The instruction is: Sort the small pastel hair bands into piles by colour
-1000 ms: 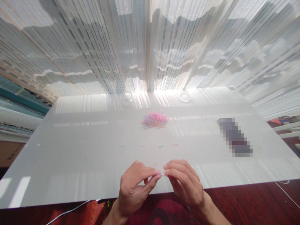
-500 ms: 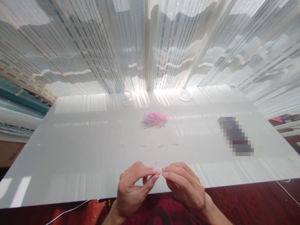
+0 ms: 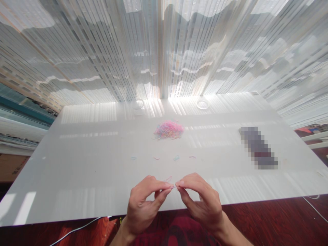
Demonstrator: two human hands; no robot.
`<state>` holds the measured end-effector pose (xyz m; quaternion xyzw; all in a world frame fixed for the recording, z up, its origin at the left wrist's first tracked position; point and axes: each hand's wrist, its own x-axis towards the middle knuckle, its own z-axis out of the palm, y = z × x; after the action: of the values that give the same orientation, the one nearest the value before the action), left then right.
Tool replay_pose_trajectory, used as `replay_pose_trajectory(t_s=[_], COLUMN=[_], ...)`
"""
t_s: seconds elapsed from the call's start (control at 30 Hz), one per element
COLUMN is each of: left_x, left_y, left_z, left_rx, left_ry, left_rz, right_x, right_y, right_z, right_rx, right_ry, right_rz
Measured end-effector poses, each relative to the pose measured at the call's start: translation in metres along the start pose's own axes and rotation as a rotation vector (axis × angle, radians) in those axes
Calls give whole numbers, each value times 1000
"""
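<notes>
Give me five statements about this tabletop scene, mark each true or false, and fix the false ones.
1. The left hand and right hand hold a thin band between their fingers. True.
2. The multicoloured pile lies nearer the person than the hands. False: the multicoloured pile lies beyond them.
3. A row of small bands lies between the pile and the hands. True.
4. The pixelated dark object is on the floor. False: the pixelated dark object is on the white table.
5. A striped curtain hangs beyond the table. True.
</notes>
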<state>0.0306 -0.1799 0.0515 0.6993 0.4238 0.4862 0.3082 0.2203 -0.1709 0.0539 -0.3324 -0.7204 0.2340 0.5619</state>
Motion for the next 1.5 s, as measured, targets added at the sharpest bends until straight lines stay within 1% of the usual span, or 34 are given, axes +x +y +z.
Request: replay_pose_trajectory(t_s=[0.07, 0.13, 0.3, 0.37, 0.47, 0.57, 0.7, 0.93, 1.07, 1.2, 1.33, 1.5], left_x=[0, 0, -5, -8, -14, -17, -19, -18, -18, -20, -22, -26], left_y=[-1, -2, -10, -13, -16, -17, -17, -20, -19, -19, -19, -25], left_z=[0, -1, -8, -12, -18, -22, -24, -24, -25, -26, -28, -31], left_rx=[12, 38, 98, 122, 168, 187, 188, 173, 152, 142, 145, 210], left_ry=[-14, -31, -56, -64, -55, -32, -18, -44, -66, -79, -85, -67], left_rz=[-5, -13, -39, -55, -79, -96, -112, -116, -115, -121, -128, -121], right_x=[-1, -4, -11, -13, -17, -20, -22, -23, -19, -14, -12, -15], right_y=[3, 12, 52, 66, 77, 79, 79, 82, 83, 86, 89, 93], right_z=[-1, -5, -26, -35, -42, -44, -44, -43, -41, -40, -45, -53], right_rx=[-6, -76, -514, -601, -628, -632, -626, -676, -702, -718, -745, -760], right_ry=[6, 26, 145, 129, 51, -11, -60, -37, -39, -40, -52, -6], right_rz=[40, 103, 298, 296, 228, 188, 192, 244, 247, 287, 313, 330])
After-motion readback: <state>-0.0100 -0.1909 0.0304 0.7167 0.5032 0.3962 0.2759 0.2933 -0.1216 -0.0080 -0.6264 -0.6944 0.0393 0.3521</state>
